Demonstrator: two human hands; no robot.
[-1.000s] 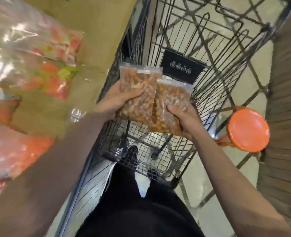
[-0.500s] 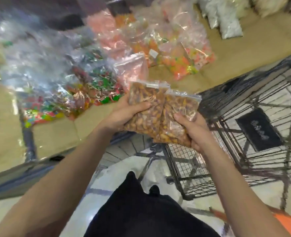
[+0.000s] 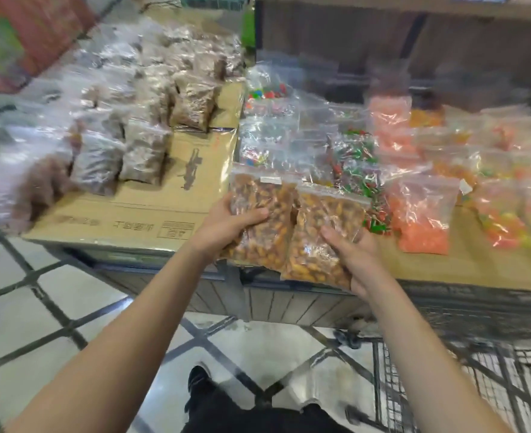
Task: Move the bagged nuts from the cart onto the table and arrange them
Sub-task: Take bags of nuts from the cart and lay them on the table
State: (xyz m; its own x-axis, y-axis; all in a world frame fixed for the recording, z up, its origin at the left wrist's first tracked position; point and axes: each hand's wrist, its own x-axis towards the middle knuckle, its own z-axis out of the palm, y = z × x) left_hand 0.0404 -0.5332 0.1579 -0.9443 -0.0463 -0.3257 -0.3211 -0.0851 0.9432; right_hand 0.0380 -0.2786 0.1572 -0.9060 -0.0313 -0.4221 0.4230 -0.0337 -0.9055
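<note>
My left hand [image 3: 226,225] grips one nut bag [image 3: 259,220], my right hand [image 3: 356,257] grips the second nut bag [image 3: 317,242], side by side and touching. I've got both over the table [image 3: 151,210] front edge, cart [image 3: 476,370] lower right.

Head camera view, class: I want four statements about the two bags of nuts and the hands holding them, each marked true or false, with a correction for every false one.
1. The left hand grips the left bag of nuts. True.
2. The right bag of nuts lies flat on the cardboard-covered table. False: the right hand holds it up at the table's front edge.
3. The two nut bags are held side by side. True.
4. The wire cart stands to the person's left. False: it is at the lower right.
</note>
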